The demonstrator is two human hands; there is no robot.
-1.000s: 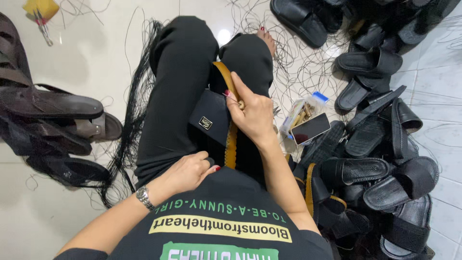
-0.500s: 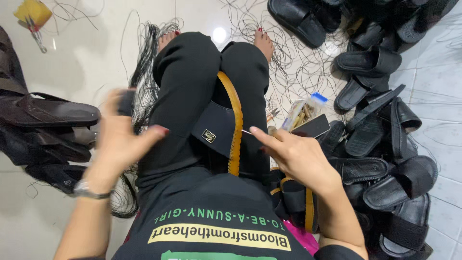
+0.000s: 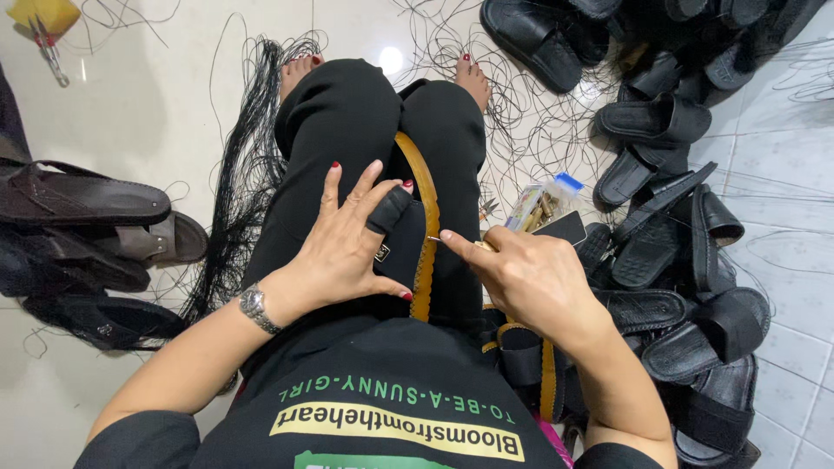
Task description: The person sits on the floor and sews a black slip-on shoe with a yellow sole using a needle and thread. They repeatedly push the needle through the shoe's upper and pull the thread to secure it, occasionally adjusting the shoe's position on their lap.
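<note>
in the middle of the frame the black sandal (image 3: 408, 252) lies long-ways on the lap, its tan edge between both hands, left hand (image 3: 347, 247) flat on it, right hand (image 3: 521, 274) pinching a needle (image 3: 434, 240) at its right side.

Black sandal (image 3: 408, 243) on the lap, with a tan, stitched edge and a small gold emblem; black trousers (image 3: 347, 130); black shirt (image 3: 382, 399) with green lettering and a yellow band; red nail polish on the left hand (image 3: 347, 243), on the right hand (image 3: 530, 278) and on the toes (image 3: 469, 65); black sleeve over one finger (image 3: 388, 210) of the left hand; silver wristwatch (image 3: 254, 306); black thread (image 3: 243, 191) in a dark hank on pale cream floor tiles (image 3: 156, 95); heap of black sandals (image 3: 678, 200) at right; dark brown sandals (image 3: 78, 200) at left, one with a grey-brown sole; yellow sponge (image 3: 39, 13) in the far corner; clear packet (image 3: 539, 204) with a blue end.
</note>
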